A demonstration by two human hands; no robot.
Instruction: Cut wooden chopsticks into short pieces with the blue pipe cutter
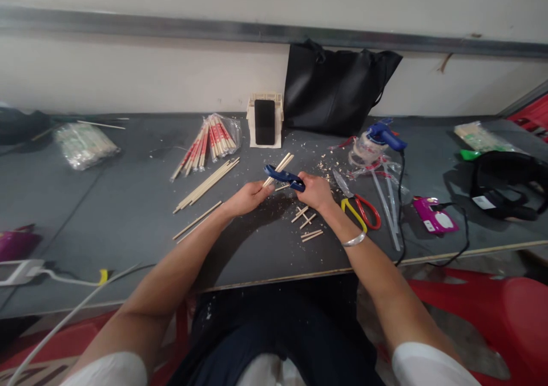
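Observation:
My left hand point(248, 196) is closed around a pair of wooden chopsticks point(282, 163) that point up and to the right. My right hand point(315, 191) grips a blue cutter point(282, 176), whose jaws sit across those chopsticks. Short cut wooden pieces point(307, 221) and sawdust lie on the grey table point(128, 186) just below my right hand. A silver bracelet is on my right wrist.
Loose chopsticks point(208, 185) and a wrapped bundle point(209, 140) lie left. Yellow-red scissors point(357, 203), a blue glue gun point(385, 135), glue sticks and a purple item point(432, 214) lie right. A phone in a stand point(265, 120) and a black bag point(334, 89) stand behind.

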